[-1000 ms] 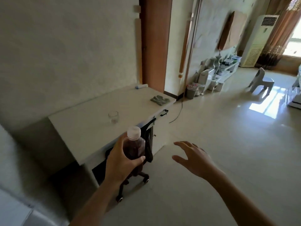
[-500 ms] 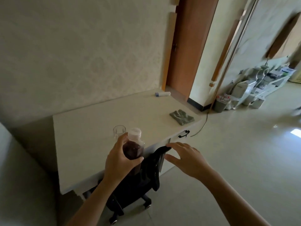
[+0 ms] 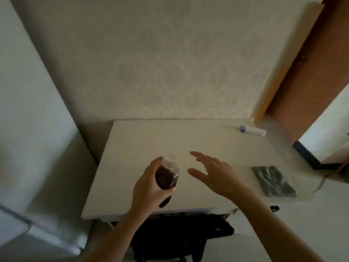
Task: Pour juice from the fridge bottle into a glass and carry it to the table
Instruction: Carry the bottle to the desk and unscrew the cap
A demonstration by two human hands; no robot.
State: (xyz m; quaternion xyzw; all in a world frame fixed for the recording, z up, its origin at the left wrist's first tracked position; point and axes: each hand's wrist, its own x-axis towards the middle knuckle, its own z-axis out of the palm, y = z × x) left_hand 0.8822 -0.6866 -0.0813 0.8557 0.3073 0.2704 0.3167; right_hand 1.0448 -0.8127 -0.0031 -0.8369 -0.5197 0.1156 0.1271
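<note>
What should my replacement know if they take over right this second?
Left hand: gripping the juice bottle, white cap on, held over the white desk.
Right hand: open, empty, fingers spread beside the bottle.
Glass: cannot be made out in this blurred view; find it before pouring.
Also on the desk: a grey cloth and a white tube.
Done: bottle fetched.
Left: uncap, pour, carry the glass to the table.

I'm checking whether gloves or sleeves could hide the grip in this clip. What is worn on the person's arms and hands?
Nothing that shows. Both hands, left and right, are bare, with no gloves, rings, watch or bands visible. Both forearms are uncovered to the bottom of the frame; no sleeve appears.
</note>
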